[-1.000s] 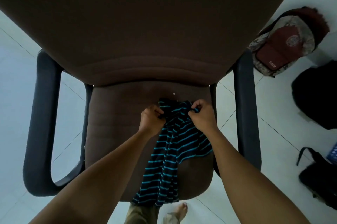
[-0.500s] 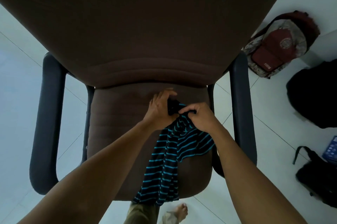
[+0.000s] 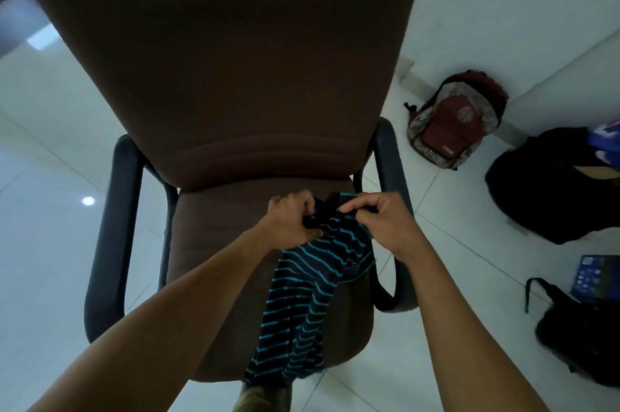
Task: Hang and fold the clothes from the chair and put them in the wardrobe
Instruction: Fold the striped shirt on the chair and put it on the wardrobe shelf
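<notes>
Both hands, the left hand [image 3: 291,219] and right hand [image 3: 380,223], pinch the top edge of a striped shirt [image 3: 310,290] between them. The shirt drapes over the seat of a brown chair [image 3: 214,82], its lower part hanging past the front edge.

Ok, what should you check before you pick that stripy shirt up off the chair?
1. Left hand grips the striped shirt's top edge: ok.
2. Right hand pinches the same edge: ok.
3. Shirt spread flat for folding: not ok, it lies bunched on the chair seat, hem over the front.
4. Held part is the collar: cannot tell.
5. Hanger or wardrobe in sight: not ok, neither shows.
</notes>
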`<state>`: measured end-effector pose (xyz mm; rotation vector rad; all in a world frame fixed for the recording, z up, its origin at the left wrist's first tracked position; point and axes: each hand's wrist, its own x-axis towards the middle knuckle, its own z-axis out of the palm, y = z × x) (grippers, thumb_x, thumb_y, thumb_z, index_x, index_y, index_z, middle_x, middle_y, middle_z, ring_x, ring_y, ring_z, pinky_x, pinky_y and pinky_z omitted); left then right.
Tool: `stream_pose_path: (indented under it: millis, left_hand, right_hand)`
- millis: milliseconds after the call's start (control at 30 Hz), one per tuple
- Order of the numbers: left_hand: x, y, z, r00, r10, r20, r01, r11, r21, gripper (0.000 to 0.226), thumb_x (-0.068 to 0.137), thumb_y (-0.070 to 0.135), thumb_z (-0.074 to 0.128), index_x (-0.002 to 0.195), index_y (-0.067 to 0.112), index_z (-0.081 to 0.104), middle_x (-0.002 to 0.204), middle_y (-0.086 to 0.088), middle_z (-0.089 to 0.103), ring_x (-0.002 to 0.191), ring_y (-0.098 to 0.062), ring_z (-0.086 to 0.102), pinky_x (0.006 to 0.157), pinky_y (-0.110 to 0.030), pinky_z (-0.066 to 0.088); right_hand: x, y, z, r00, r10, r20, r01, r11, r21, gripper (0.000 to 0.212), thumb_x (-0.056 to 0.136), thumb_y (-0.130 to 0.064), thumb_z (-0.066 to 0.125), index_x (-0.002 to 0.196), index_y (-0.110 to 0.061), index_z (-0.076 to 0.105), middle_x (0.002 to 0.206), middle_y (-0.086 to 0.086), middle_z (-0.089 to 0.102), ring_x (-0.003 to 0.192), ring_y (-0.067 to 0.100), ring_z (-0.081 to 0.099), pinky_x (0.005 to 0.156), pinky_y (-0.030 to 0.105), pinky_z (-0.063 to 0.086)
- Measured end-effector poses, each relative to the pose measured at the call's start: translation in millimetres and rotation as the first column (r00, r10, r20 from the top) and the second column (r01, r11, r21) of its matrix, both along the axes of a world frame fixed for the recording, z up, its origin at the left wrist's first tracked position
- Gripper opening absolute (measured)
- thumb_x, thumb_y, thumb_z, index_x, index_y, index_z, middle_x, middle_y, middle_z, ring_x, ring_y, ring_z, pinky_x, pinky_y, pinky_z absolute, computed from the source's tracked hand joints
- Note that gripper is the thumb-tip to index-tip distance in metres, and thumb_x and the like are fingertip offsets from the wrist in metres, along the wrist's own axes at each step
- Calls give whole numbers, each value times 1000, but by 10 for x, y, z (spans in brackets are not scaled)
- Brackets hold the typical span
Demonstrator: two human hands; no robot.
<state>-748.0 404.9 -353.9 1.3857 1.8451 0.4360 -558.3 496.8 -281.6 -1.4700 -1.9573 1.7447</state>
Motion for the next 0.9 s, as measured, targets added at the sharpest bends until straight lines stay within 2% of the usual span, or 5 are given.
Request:
stream_pose_path:
  millis: [233, 333, 533, 700, 900]
  left_hand:
    - [377, -497, 941, 985, -100, -143, 102, 995, 4, 42, 75, 44, 76, 104, 36, 47, 98, 15, 57, 99, -8, 51, 98, -40, 29]
    - [557, -838, 1438, 963, -154, -223, 164, 986, 29, 49, 83, 48, 68, 129, 42, 52, 108, 13, 56, 116, -12, 46, 100, -42, 23]
    - [818, -1559, 2488, 923, -108, -370, 202, 953, 225, 26, 81, 59, 68, 89, 35, 59, 96, 14, 50, 100, -11, 44, 95, -43, 30]
    - [910, -2116, 3324, 978, -32, -204, 118, 898, 423, 28, 73, 45, 80, 83, 26, 62, 82, 12, 65, 80, -6, 63, 79, -38, 51]
    - [991, -2624, 4231, 996, 56, 72, -89, 766, 637, 43, 65, 19, 93, 90, 18, 58, 85, 5, 69, 78, -8, 68, 69, -22, 51]
  right_hand:
    - [651, -539, 1101, 948, -177, -263, 190, 981, 26, 48, 88, 17, 48, 78, -17, 80, 89, 7, 77, 90, 31, 72, 80, 39, 60]
    - [932, -883, 1592, 932, -148, -332, 193, 975, 107, 49, 90, 16, 49, 78, -20, 81, 90, 8, 77, 91, 32, 72, 83, 41, 60]
    - [1383, -1539, 2562, 884, -91, -458, 242, 928, 282, 44, 90, 14, 50, 81, -17, 80, 91, 15, 77, 95, 47, 68, 89, 61, 54]
    - [1593, -1903, 3337, 820, -45, -571, 321, 862, 393, 39, 89, 13, 51, 87, -14, 79, 94, 20, 76, 88, 43, 68, 90, 66, 52]
    - [1742, -2224, 4164, 719, -11, -695, 402, 823, 402, 37, 91, 12, 52, 88, -14, 79, 89, 10, 77, 85, 28, 72, 81, 39, 62]
